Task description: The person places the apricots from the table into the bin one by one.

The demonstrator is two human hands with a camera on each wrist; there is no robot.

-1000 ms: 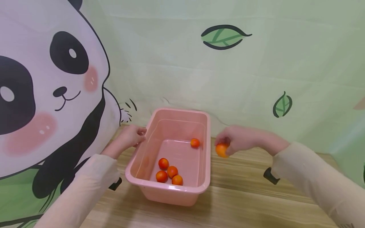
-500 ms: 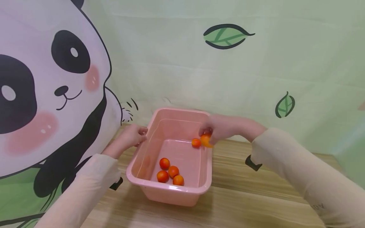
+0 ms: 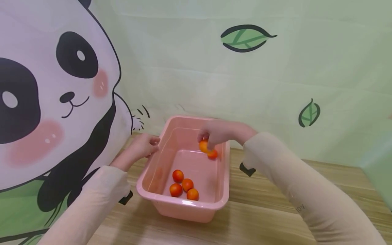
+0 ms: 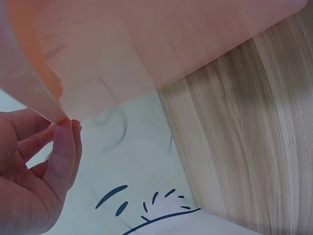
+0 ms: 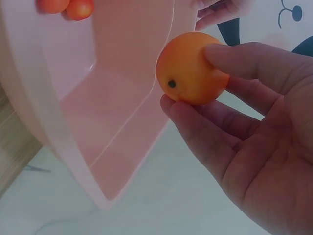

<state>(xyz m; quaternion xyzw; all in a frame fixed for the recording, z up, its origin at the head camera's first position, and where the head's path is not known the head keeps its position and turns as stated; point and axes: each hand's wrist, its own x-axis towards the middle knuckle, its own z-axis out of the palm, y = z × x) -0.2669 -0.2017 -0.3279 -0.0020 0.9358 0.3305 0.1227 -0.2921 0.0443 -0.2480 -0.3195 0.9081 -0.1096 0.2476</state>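
Observation:
A pink plastic basin point(image 3: 183, 203) stands on the wooden tabletop. My left hand point(image 3: 142, 146) pinches its left rim between thumb and fingers, close up in the left wrist view. Inside the basin's far half, above the floor, my right hand point(image 3: 219, 131) holds an orange point(image 3: 203, 146). The right wrist view shows this orange point(image 5: 186, 73) between thumb and fingertips, a dark spot on its skin. Just behind it in the head view lies a red-orange round fruit point(image 3: 213, 154), partly covered. Several similar fruits point(image 3: 188, 184) are grouped at the near end of the basin floor.
Wood-grain tabletop point(image 3: 275, 204) surrounds the basin. Behind it hangs a pale green cloth point(image 3: 183, 68) printed with leaves and a large panda point(image 3: 76, 98) on the left.
My right hand has carried the orange leftward from beside the basin, over its right rim, to inside it. My left hand stays on the rim, and the fruits in the basin lie as before.

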